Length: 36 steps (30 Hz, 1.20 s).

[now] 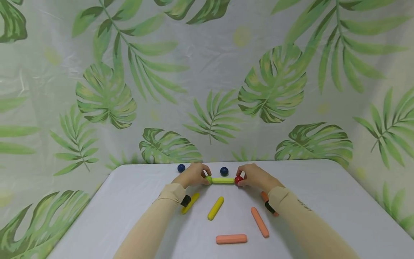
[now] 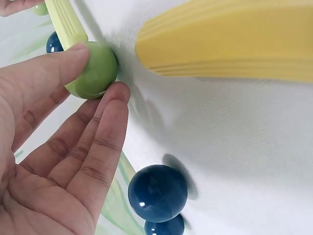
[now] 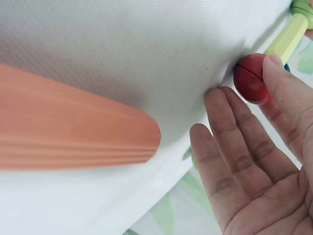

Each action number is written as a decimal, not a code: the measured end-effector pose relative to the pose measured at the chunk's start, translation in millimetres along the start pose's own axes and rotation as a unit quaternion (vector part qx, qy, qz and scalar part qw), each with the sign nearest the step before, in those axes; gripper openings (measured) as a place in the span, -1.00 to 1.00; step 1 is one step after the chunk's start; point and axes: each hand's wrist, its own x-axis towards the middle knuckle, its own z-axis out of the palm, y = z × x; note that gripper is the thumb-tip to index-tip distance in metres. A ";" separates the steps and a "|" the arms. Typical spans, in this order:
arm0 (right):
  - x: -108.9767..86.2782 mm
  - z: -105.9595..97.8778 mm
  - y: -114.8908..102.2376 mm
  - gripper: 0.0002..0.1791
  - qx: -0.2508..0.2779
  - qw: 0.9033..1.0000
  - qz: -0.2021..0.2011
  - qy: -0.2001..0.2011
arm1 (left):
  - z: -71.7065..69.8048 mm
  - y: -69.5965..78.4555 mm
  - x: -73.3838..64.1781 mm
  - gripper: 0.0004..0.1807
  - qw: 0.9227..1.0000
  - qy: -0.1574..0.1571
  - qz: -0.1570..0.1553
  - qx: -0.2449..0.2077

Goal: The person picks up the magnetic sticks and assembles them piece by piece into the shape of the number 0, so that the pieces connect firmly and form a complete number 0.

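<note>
Toward the back of the white table, a pale lime ridged stick point(image 1: 223, 180) lies crosswise between two balls. My left hand point(image 1: 193, 175) pinches the green ball point(image 2: 98, 71) at the stick's left end between thumb and fingers. At its right end, a red ball point(image 3: 250, 81) with a thin dark seam is pinched by my right hand point(image 1: 257, 177), thumb on the near side. Both balls meet the stick's ends. Just behind the stick sits a dark blue ball point(image 1: 224, 171). Another blue ball point(image 1: 181, 168) stands left of it, beyond my left hand.
Two yellow sticks, one point(image 1: 215, 208) near the middle and one point(image 1: 190, 203) partly behind my left wrist, lie on the table point(image 1: 136, 190). Nearer are orange sticks point(image 1: 231, 239) point(image 1: 260, 222); my right wrist partly covers another orange stick point(image 1: 264, 196). A leaf-patterned sheet point(image 1: 210, 82) hangs behind.
</note>
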 end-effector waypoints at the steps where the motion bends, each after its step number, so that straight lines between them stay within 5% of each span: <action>1: -0.4 -0.3 -0.5 -0.73 -0.001 1.000 0.001 -0.001 | 0.1 0.0 -0.7 -0.69 1.000 0.000 0.000 0.001; 8: -2.3 -2.2 -3.7 -0.61 -0.007 0.999 0.031 -0.010 | -0.6 2.2 -5.4 -0.61 1.000 -0.001 -0.008 0.002; 15: 0.1 -6.3 -9.9 -0.62 -0.013 1.000 0.014 0.002 | -7.8 5.7 -15.3 -0.59 1.000 0.015 -0.001 0.027; 27: 13.5 -6.1 -40.2 -0.67 -0.040 0.999 -0.029 0.023 | -17.5 -4.5 -61.8 -0.71 0.998 0.042 0.007 0.040; 36: 26.4 7.5 -60.1 -0.65 -0.023 0.997 -0.075 0.023 | -10.4 -16.1 -89.2 -0.71 0.999 0.027 -0.042 -0.002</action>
